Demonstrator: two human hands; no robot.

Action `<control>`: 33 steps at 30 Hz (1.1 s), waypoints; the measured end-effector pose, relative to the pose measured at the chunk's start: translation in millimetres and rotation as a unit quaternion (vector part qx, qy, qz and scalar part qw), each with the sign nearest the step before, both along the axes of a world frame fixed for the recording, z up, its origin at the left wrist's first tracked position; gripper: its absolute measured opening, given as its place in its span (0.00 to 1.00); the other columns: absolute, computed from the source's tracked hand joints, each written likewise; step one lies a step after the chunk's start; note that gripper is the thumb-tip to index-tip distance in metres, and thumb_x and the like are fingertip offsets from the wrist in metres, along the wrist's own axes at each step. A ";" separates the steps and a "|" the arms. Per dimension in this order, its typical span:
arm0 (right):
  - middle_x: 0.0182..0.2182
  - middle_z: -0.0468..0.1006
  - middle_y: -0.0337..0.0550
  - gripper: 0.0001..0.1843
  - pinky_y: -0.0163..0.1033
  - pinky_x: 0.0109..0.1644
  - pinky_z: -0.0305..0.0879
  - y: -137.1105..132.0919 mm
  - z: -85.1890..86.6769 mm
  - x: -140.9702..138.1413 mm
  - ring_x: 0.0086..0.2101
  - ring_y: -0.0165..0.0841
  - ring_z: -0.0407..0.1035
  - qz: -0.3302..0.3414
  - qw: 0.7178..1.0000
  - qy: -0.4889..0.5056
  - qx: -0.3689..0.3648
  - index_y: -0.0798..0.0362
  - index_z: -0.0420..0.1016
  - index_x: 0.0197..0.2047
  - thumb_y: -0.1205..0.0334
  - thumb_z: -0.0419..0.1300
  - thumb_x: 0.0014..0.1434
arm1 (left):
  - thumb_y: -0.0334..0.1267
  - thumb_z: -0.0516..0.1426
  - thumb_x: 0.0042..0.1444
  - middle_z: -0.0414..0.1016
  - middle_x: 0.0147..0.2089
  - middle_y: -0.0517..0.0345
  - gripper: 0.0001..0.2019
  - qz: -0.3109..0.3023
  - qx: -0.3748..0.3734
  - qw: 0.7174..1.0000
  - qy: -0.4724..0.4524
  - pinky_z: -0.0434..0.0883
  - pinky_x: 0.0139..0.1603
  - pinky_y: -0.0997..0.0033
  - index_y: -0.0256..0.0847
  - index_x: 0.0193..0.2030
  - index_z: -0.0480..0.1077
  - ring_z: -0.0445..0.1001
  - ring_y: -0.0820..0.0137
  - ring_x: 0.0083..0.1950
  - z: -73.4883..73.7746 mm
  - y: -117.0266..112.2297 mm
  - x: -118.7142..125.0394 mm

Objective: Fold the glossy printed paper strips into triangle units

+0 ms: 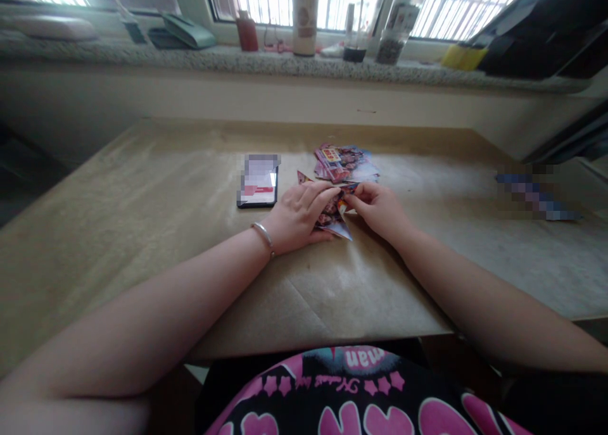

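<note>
A folded piece of colourful printed paper point(329, 218) with pointed corners lies on the table in front of me. My left hand point(303, 213) rests flat over it, fingers stretched out, covering much of its left side. At the paper's right edge, my right hand point(375, 208) pinches a part of it between thumb and fingers. Just behind both hands sits a loose pile of similar printed papers point(346, 163). A phone point(259, 182) with a lit screen lies left of my left hand.
The table point(142, 232) has a pale, glossy cover. Far right lies a blurred blue and pink item point(536, 196). On the stone windowsill point(275, 61) stand a red bottle point(247, 31), a tall cylinder point(304, 17), a clear container point(396, 33) and a large black object point(541, 33).
</note>
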State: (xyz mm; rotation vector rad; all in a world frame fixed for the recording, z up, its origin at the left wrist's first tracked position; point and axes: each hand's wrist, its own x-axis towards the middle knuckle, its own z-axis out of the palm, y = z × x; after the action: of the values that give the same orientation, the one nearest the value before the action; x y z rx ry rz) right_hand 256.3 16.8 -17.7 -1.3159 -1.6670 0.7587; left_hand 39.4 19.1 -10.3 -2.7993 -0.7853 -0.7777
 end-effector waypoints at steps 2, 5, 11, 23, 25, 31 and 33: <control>0.25 0.76 0.39 0.16 0.37 0.32 0.66 -1.3 1.2 -0.9 0.29 0.34 0.73 0.014 1.000 0.017 0.000 0.50 0.65 0.27 0.48 0.63 0.52 | 0.59 0.61 0.53 0.60 0.65 0.36 0.44 0.021 0.007 1.000 -0.005 0.60 0.65 0.49 0.33 0.68 0.52 0.61 0.49 0.65 0.9 -0.9 0.3; 0.27 0.77 0.39 0.13 0.38 0.34 0.68 -3.3 3.8 -1.4 0.29 0.33 0.74 0.022 0.999 0.029 0.013 0.50 0.67 0.28 0.51 0.63 0.53 | 0.57 0.60 0.54 0.58 0.67 0.37 0.45 0.031 0.015 0.999 -0.012 0.57 0.66 0.49 0.33 0.70 0.48 0.58 0.49 0.66 2.4 -2.2 0.4; 0.30 0.78 0.40 0.09 0.40 0.40 0.70 -5.7 5.7 -0.9 0.31 0.32 0.72 0.019 0.997 0.040 0.069 0.50 0.72 0.33 0.54 0.61 0.54 | 0.48 0.57 0.56 0.67 0.59 0.41 0.39 0.055 0.047 0.997 -0.030 0.57 0.66 0.50 0.33 0.70 0.49 0.58 0.50 0.65 6.4 -4.4 -0.1; 0.34 0.80 0.40 0.11 0.42 0.42 0.72 -17.5 10.0 -4.5 0.33 0.33 0.73 -0.001 0.994 -0.005 0.113 0.49 0.76 0.38 0.52 0.62 0.56 | 0.45 0.59 0.51 0.70 0.58 0.45 0.45 0.052 0.001 0.998 -0.041 0.52 0.69 0.48 0.35 0.72 0.42 0.67 0.55 0.60 10.0 -3.3 -0.9; 0.33 0.79 0.40 0.10 0.42 0.41 0.72 -17.3 9.4 -5.0 0.33 0.33 0.73 0.006 0.994 0.019 0.105 0.49 0.75 0.37 0.53 0.62 0.55 | 0.47 0.59 0.52 0.70 0.57 0.45 0.43 0.051 -0.007 0.997 -0.053 0.54 0.67 0.50 0.34 0.71 0.45 0.67 0.55 0.59 9.4 -2.4 -1.0; 0.39 0.80 0.43 0.12 0.41 0.42 0.72 -15.4 8.2 -6.0 0.36 0.32 0.74 0.045 0.992 0.069 0.091 0.49 0.72 0.38 0.50 0.61 0.58 | 0.48 0.56 0.57 0.74 0.51 0.48 0.36 0.051 -0.048 0.992 -0.102 0.56 0.66 0.51 0.35 0.68 0.51 0.70 0.59 0.55 8.3 0.9 -1.1; 0.41 0.79 0.43 0.14 0.40 0.41 0.72 -14.8 7.7 -7.0 0.37 0.32 0.74 0.051 0.993 0.069 0.079 0.49 0.70 0.41 0.49 0.62 0.56 | 0.48 0.56 0.57 0.74 0.50 0.48 0.35 0.055 -0.058 0.990 -0.118 0.57 0.65 0.52 0.35 0.67 0.52 0.70 0.59 0.54 8.7 2.2 -1.7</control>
State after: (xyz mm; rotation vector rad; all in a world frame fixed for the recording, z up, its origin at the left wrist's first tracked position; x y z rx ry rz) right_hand 249.3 2.0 -10.0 -1.0527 -1.6572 0.7431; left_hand 37.6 21.2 -1.5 -2.7655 -1.0443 -1.0916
